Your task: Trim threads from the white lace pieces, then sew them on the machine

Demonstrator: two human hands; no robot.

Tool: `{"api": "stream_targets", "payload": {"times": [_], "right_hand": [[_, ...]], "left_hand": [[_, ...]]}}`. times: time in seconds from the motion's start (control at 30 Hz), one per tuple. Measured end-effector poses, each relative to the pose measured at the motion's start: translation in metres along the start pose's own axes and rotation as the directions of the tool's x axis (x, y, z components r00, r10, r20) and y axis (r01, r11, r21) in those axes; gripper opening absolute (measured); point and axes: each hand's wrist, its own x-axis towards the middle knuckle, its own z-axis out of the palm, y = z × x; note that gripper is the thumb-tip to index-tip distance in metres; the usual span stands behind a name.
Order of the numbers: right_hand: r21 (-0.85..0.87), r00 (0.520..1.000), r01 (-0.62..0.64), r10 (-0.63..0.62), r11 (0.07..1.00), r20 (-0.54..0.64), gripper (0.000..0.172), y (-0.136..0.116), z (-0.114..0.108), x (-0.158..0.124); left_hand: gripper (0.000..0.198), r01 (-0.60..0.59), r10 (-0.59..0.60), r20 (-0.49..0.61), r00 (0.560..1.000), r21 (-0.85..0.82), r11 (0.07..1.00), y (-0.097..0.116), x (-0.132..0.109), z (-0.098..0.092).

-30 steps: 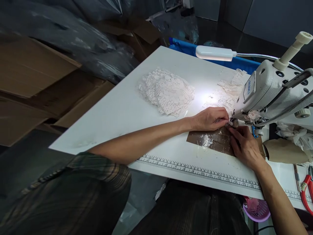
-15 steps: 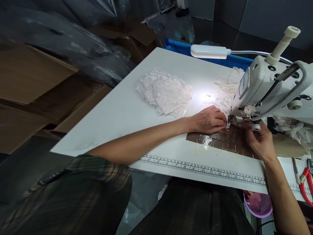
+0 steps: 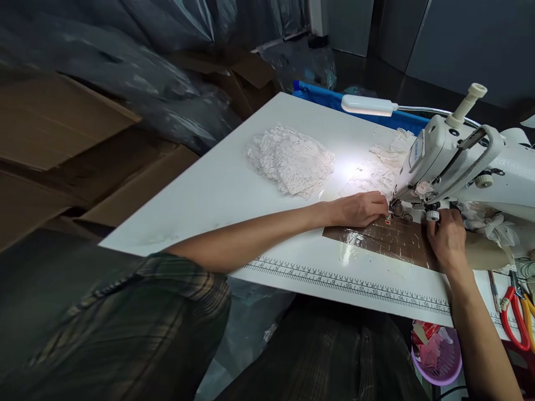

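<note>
My left hand (image 3: 363, 209) lies on the table just left of the needle of the white sewing machine (image 3: 422, 156). Its fingers are pinched together; what they hold is too small to make out. A small red-and-white piece (image 3: 388, 219) shows by the fingertips, on the brown plate (image 3: 384, 239). To the right of the presser foot, my right hand (image 3: 447, 236) is closed, fingers curled and partly behind the machine's knob; anything in it is hidden. White lace pieces (image 3: 380, 175) lie behind my left hand. A stack of white lace (image 3: 292, 161) sits farther left.
A lamp (image 3: 368, 104) lights the table (image 3: 200, 206), which has a ruler strip (image 3: 346, 284) along its front edge. Red-handled pliers (image 3: 512, 317) lie at the right. Below hangs a purple basket (image 3: 447, 370) with scraps. Cardboard boxes (image 3: 62, 122) stand left.
My right hand has drawn back and right from beside the presser foot, its fingers curling. My left hand stays by the needle, where the red-and-white piece shows more clearly. The view has shifted slightly.
</note>
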Motion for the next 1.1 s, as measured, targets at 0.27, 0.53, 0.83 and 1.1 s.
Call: {"api": "stream_targets", "payload": {"times": [0.27, 0.53, 0.83, 1.1], "right_hand": [[0.237, 0.913, -0.013, -0.085, 0.971, 0.398, 0.044, -0.024, -0.027, -0.022], [-0.153, 0.929, 0.154, -0.091, 0.976, 0.358, 0.043, -0.045, 0.005, -0.008], [-0.188, 0.949, 0.222, -0.168, 0.957, 0.268, 0.043, -0.059, 0.016, -0.003], [-0.169, 0.964, 0.251, -0.231, 0.953, 0.132, 0.054, -0.056, 0.03, -0.002]], "left_hand": [[0.022, 0.348, -0.378, -0.067, 0.923, -0.273, 0.897, 0.009, 0.007, 0.006], [0.031, 0.476, -0.532, 0.07, 0.844, -0.554, 0.683, 0.004, 0.011, -0.005], [0.034, 0.482, -0.543, 0.119, 0.831, -0.641, 0.597, -0.006, 0.011, -0.003], [0.037, 0.568, -0.615, 0.147, 0.774, -0.591, 0.573, 0.003, 0.013, -0.008]]}}
